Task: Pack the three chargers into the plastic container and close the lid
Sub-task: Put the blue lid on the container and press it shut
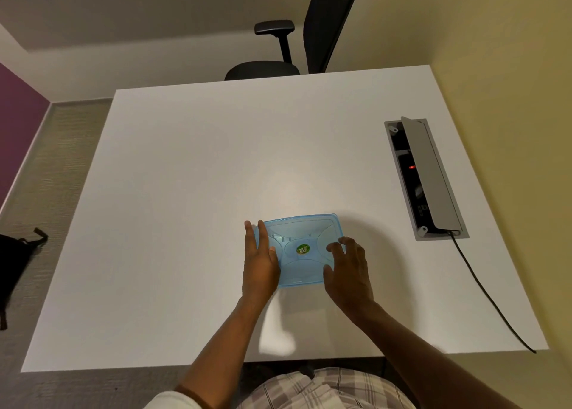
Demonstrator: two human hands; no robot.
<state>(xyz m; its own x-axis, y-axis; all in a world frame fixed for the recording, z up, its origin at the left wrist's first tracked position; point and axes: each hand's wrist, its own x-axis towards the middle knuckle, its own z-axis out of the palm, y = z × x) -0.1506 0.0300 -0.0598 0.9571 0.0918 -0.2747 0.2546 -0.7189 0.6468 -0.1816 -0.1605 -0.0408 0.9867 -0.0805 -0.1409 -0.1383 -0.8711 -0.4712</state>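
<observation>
A translucent blue plastic container (pixel 305 238) with its lid on sits on the white table (pixel 185 191), near the front middle. A round green sticker (pixel 302 249) marks the lid's centre. Faint pale shapes show through the lid at its left; I cannot tell what they are. My left hand (pixel 259 260) lies flat along the container's left side, fingers straight and pressed against the lid edge. My right hand (pixel 348 269) rests on the right side, fingers curled down onto the lid. No charger lies loose on the table.
A grey cable box (pixel 433 179) with its flap raised is set into the table at the right; a black cable (pixel 489 294) runs from it to the front edge. A black office chair (pixel 309 37) stands behind the table. A dark bag (pixel 12 269) lies on the floor at left.
</observation>
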